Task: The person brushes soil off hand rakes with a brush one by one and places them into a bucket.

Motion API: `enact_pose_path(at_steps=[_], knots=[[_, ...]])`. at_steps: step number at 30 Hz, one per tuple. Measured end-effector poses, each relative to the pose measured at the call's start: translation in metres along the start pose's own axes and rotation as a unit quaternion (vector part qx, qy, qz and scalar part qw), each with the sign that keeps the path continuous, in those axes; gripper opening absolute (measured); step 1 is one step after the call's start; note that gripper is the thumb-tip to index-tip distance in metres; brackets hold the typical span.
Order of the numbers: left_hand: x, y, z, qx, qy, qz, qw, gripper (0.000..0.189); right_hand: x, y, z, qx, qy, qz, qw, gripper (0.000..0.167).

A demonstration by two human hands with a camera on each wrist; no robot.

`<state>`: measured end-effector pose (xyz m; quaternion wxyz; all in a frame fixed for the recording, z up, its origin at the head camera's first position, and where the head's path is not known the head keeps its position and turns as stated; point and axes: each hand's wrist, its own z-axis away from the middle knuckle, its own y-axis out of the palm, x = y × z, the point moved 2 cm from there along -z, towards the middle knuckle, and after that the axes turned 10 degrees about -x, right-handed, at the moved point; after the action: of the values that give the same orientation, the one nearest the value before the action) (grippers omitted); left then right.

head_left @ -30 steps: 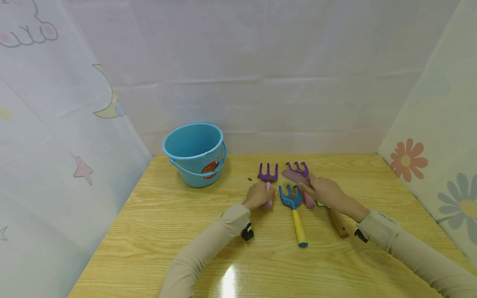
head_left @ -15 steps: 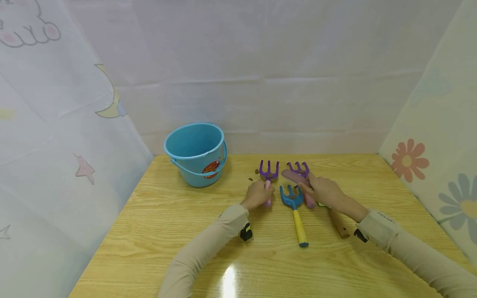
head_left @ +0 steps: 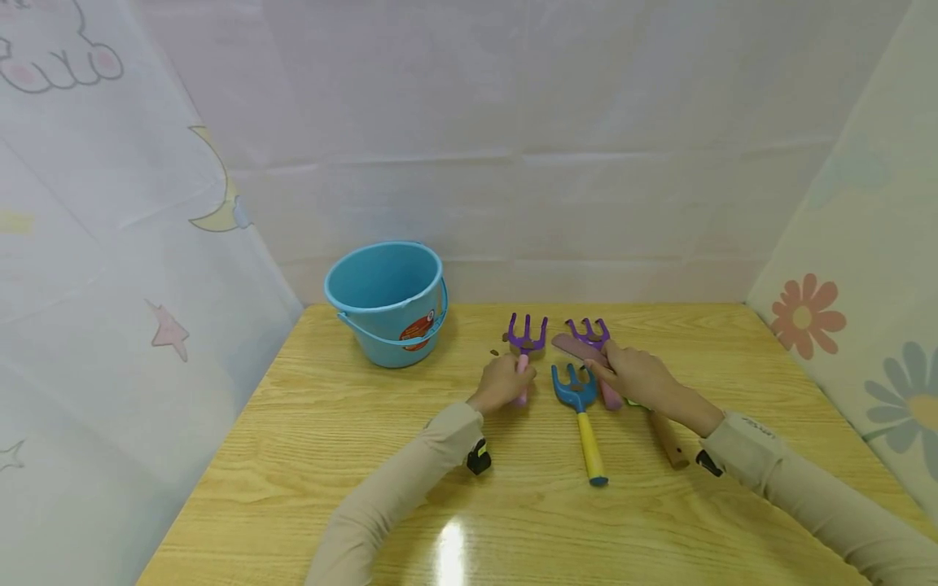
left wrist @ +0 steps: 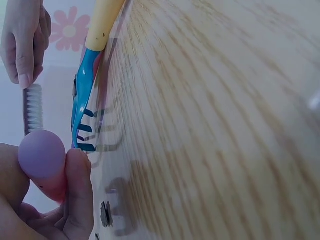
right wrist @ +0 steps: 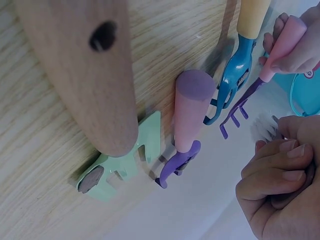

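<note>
My left hand (head_left: 500, 382) grips the pink handle (left wrist: 42, 155) of a small garden hand fork with purple tines (head_left: 528, 335). A brown bit lies on this fork's head. My right hand (head_left: 641, 377) holds a mauve-backed brush (head_left: 574, 347); its white bristles (right wrist: 265, 129) show in the right wrist view. Behind the brush lies a second purple fork with a pink handle (right wrist: 191, 107). A blue fork with a yellow handle (head_left: 589, 443) lies between my hands. Below my right hand, a green rake (right wrist: 125, 167) with a wooden handle (head_left: 668, 441) lies partly hidden.
A light blue bucket (head_left: 384, 334) stands at the table's back left, its handle hanging down in front. Brown flecks (head_left: 494, 352) lie between it and the left-hand fork. Printed cloth walls (head_left: 513, 203) close off the back and both sides of the wooden table (head_left: 352, 439).
My left hand has drifted slightly left with the purple fork, whose tines now sit a little higher in view. A brown fleck shows left of the tines. My right hand and brush stay nearly still.
</note>
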<state>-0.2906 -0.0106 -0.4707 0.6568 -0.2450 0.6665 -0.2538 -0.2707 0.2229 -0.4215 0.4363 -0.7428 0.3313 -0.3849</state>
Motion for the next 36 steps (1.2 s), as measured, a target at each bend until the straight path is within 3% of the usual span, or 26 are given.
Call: enact_pose_path(at_steps=[12,36], knots=[[0.005,-0.003,0.000,-0.005,0.018,-0.007,0.9998,0.029,-0.001,0.001,0.000,0.004,0.001,-0.003,1.0000,0.032],[0.013,-0.017,0.005,0.014,0.014,-0.006,0.9998,0.019,0.006,0.002,-0.004,0.009,-0.010,-0.014,0.9998,0.030]])
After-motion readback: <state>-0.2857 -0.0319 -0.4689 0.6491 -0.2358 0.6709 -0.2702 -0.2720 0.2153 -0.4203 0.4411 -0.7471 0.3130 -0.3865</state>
